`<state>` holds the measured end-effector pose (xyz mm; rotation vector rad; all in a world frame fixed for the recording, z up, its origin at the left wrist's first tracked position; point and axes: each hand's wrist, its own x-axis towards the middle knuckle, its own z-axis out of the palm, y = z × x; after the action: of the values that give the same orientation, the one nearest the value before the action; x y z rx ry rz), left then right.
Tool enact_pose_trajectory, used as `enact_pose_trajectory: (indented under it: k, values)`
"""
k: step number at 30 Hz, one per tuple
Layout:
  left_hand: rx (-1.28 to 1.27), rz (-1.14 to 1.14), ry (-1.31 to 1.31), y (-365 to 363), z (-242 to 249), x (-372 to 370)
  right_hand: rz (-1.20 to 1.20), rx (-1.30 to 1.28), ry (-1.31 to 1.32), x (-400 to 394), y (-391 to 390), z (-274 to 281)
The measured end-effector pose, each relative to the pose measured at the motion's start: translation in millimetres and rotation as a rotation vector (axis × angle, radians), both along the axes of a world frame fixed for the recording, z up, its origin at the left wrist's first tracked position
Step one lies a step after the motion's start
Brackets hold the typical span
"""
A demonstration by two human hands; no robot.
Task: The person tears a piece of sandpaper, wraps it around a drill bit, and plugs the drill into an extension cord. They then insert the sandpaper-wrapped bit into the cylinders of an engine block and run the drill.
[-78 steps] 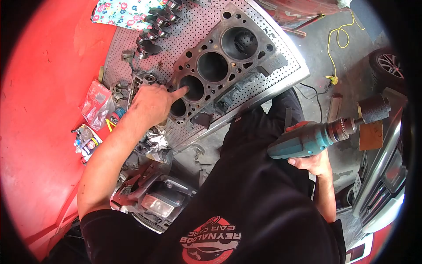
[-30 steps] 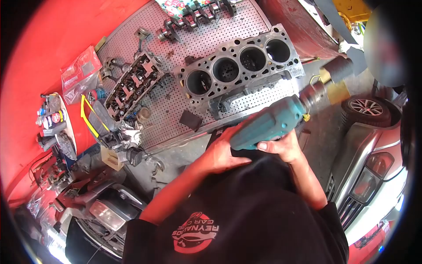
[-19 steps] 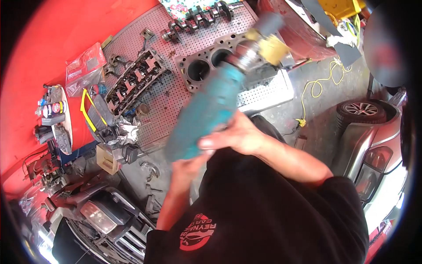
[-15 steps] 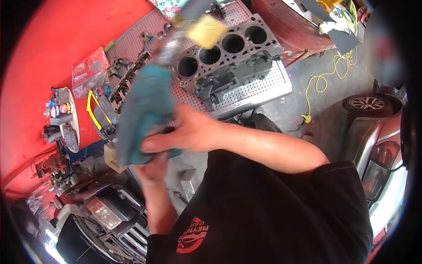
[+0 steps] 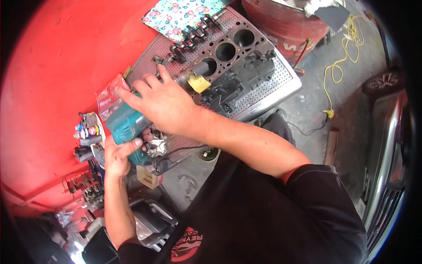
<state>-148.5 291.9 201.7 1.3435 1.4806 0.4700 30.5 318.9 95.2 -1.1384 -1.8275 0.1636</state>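
Note:
My left hand (image 5: 116,154) grips the handle of a teal power drill (image 5: 125,125). My right hand (image 5: 160,103) lies over the top of the drill body with its fingers spread. The drill's chuck carries a dark cylindrical attachment (image 5: 200,69) with a tan piece of abrasive paper (image 5: 198,82). Its tip sits at the nearest bore of a four-cylinder engine block (image 5: 246,61). The block lies on a perforated metal table (image 5: 277,83).
A crankshaft (image 5: 193,31) and a floral cloth (image 5: 176,13) lie at the table's far end. A plastic bag (image 5: 107,99) and small cans (image 5: 88,132) sit left, by a red surface (image 5: 52,66). A yellow cord (image 5: 338,48) trails on the floor. A car front (image 5: 387,167) is right.
The drill swung from my right side across to the left. My left hand took the handle, my right hand moved on top, and the attachment now meets the nearest bore.

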Motion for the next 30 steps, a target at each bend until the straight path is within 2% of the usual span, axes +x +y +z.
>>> enact_pose_trajectory:
  k: [3,6,12,15,21,30]
  values:
    - [-0.016,-0.114,0.035,39,4,4,-0.011,-0.034,0.137,1,16,-12]
    - [-0.137,-0.212,0.118,77,8,14,-0.042,-0.06,0.269,4,31,-28]
    - [-0.232,-0.314,0.22,118,-3,38,-0.165,-0.073,0.402,10,48,-55]
    - [-0.326,-0.293,0.27,129,-5,57,-0.188,-0.087,0.448,12,54,-69]
    - [-0.33,-0.335,0.277,152,-19,81,-0.21,-0.15,0.486,27,64,-80]
    - [-0.336,-0.364,0.449,170,-30,97,-0.26,-0.196,0.578,29,69,-94]
